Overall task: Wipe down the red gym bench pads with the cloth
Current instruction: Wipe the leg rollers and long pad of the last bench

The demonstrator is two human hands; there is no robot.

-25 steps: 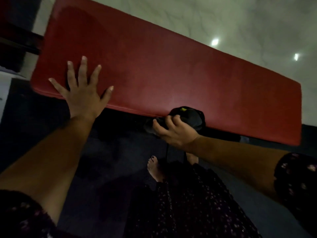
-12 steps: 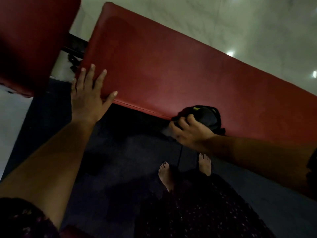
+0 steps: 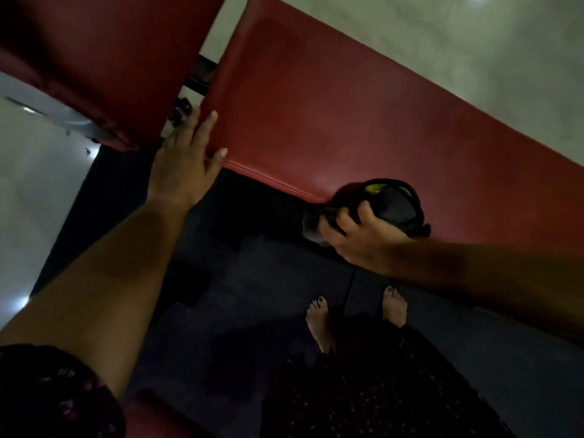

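Sliding leftward since a second ago, our left hand (image 3: 184, 162) is resting open, fingers straight, at the end corner of the red pad (image 3: 347, 115). Our right hand (image 3: 361, 241) is gripping the cloth (image 3: 392, 204) against that pad's near edge.

I see the left hand (image 3: 186, 156) laid flat, fingers (image 3: 207, 123) straight, against the left end of the long red pad (image 3: 363, 121), with the thumb at its near corner. The right hand (image 3: 363, 240) grips a bunched dark cloth (image 3: 392, 203) with a yellow patch on the pad's near edge. A second red pad (image 3: 94, 58) sits upper left, with a gap between them. Bare feet (image 3: 320, 320) stand on the dark floor (image 3: 252, 279).
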